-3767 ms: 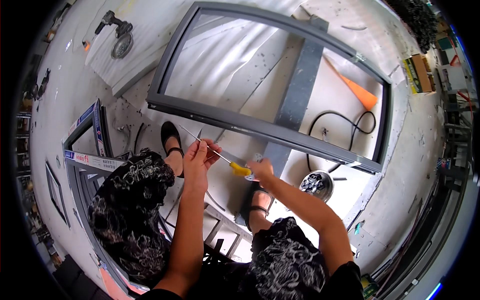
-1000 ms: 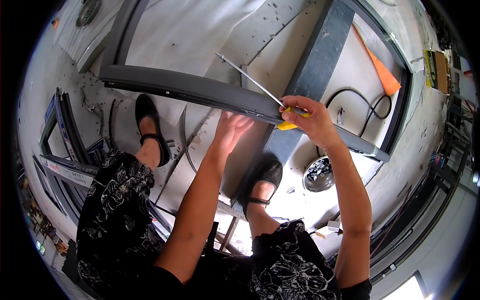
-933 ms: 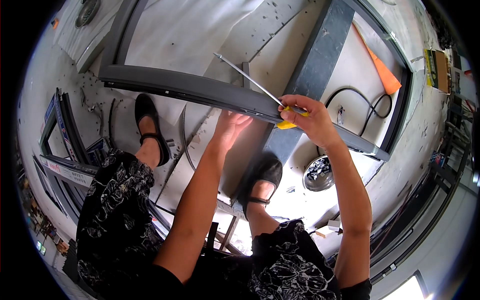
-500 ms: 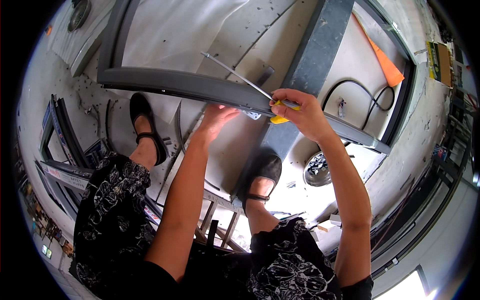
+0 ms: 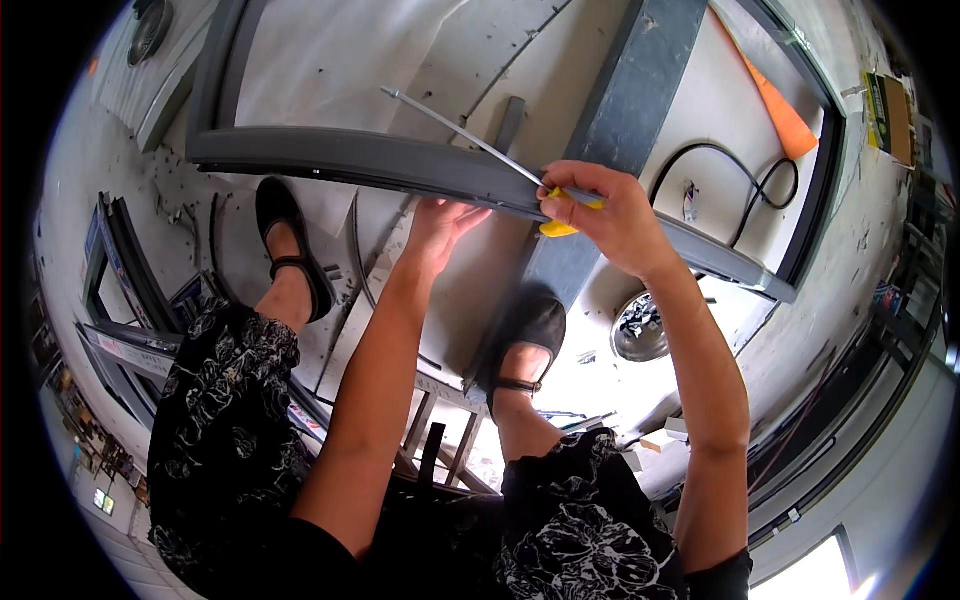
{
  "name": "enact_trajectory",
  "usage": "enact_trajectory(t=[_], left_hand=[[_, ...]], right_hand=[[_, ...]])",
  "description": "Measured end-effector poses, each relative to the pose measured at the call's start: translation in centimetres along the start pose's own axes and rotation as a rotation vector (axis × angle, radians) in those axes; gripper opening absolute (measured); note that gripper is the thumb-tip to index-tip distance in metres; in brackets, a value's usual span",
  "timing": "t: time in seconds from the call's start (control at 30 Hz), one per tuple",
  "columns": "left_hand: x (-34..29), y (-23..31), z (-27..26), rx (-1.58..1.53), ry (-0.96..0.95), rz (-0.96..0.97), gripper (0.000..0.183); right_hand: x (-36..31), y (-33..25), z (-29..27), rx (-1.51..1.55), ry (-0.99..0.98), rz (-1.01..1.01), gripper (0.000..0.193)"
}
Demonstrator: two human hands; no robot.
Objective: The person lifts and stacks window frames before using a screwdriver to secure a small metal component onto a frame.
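I see right hand (image 5: 612,215) grip closed round yellow handle of screwdriver (image 5: 470,140); left hand (image 5: 442,222) open-fingered, pressing dark frame rail (image 5: 360,160). I judge rail stiff, heavy; screwdriver light, hold at handle.

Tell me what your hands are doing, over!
Right hand shut on yellow-handled long metal screwdriver. Left hand open, touching dark grey metal frame bar. Nothing in the way.

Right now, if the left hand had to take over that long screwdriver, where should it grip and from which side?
Probably the bare metal shaft, just beyond the right hand, which covers nearly all the yellow handle. Come from above: the shaft slants up-left, clear over the grey frame rail, and the left hand sits under that rail, so a lower approach looks blocked.
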State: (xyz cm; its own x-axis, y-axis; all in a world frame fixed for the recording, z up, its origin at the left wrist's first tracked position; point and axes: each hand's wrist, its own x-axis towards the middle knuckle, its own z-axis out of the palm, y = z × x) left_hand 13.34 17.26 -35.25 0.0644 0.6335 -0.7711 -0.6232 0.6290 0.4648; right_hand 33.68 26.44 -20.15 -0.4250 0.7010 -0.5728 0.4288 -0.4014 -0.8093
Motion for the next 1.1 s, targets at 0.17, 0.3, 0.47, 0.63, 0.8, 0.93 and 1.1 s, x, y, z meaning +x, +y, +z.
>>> enact_trajectory(t=[0.17,0.3,0.47,0.63,0.8,0.93,1.1], left_hand=[[0.0,-0.2,-0.5,-0.067,-0.037,0.005,0.017],[-0.5,0.4,-1.0,-0.079,-0.133,0.009,0.029],[-0.8,0.5,-1.1,-0.144,-0.152,-0.058,0.016],[-0.3,0.0,-3.0,-0.13,-0.223,-0.02,0.014],[-0.5,0.3,-1.6,-0.266,-0.203,-0.173,0.017],[-0.9,-1.2,-2.0,-0.654,-0.274,-0.265,0.018],[-1.6,-1.6,-0.8,-0.977,-0.307,-0.326,0.033]], right_hand=[[0.1,1.3,0.2,-0.026,0.05,-0.038,0.014],[0.2,2.2,0.1,-0.009,0.042,-0.031,0.015],[0.2,2.4,0.1,-0.002,0.057,-0.023,0.017],[0.6,2.7,0.5,0.014,0.032,-0.023,0.017],[0.3,2.8,0.2,-0.097,0.067,-0.028,0.017],[-0.4,2.9,1.0,-0.08,0.204,-0.285,0.014],[-4.7,1.2,1.5,0.216,0.255,-0.2,0.017]])
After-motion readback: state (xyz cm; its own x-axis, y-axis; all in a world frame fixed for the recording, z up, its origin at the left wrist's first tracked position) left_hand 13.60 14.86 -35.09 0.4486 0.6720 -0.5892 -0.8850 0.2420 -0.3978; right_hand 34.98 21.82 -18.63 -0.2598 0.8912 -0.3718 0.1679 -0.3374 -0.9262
